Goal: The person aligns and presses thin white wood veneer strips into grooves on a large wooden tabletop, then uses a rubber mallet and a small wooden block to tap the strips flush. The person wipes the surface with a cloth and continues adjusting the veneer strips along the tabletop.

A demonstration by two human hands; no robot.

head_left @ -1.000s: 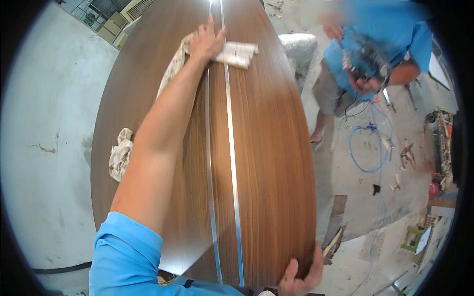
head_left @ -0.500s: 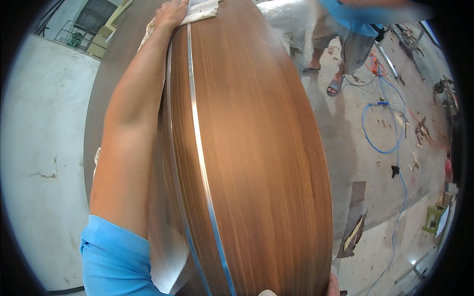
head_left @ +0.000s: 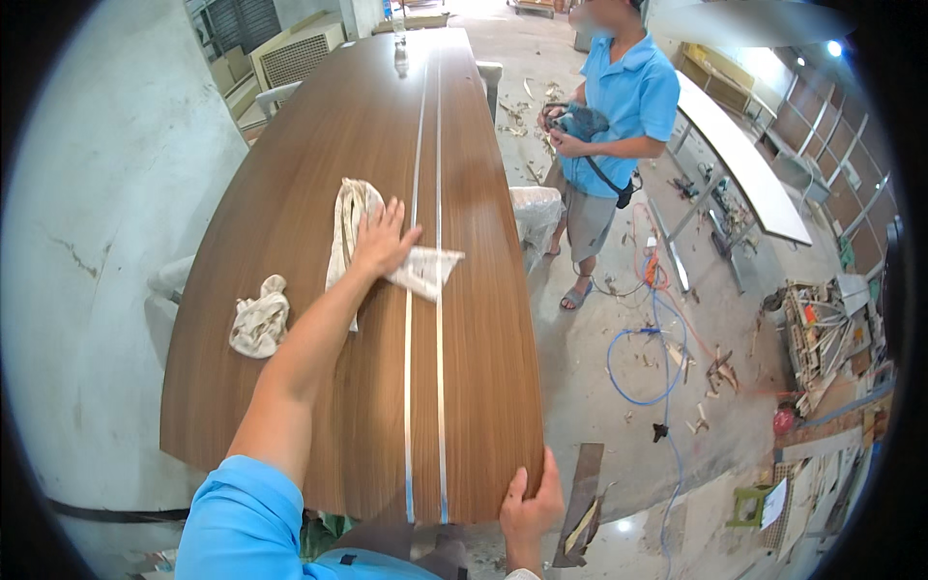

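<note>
A large wood-grain panel [head_left: 483,387] with two thin metallic strips [head_left: 440,338] running along it lies in front of me. My left hand [head_left: 382,242] rests flat with fingers spread on a cream cloth [head_left: 425,271], pressing it to the surface beside and partly over the strips. Part of this cloth lies bunched to the left of the hand. Another crumpled cloth [head_left: 259,319] sits further left on the panel. At the near right corner, my right hand [head_left: 532,503] grips the panel's edge, thumb on top; its other fingers are partly hidden.
A co-worker [head_left: 619,106] stands right of the panel, holding a teal power tool [head_left: 580,123]. A clear bottle [head_left: 401,60] stands at the panel's far end. Blue hose [head_left: 619,387] and wood scraps lie on the floor at right, near a long white board [head_left: 744,164]. A wall is at left.
My view has pulled back and lifted, showing the whole panel, both cloths and the co-worker's upper body. My left hand now appears lower in view, and more of my right hand shows.
</note>
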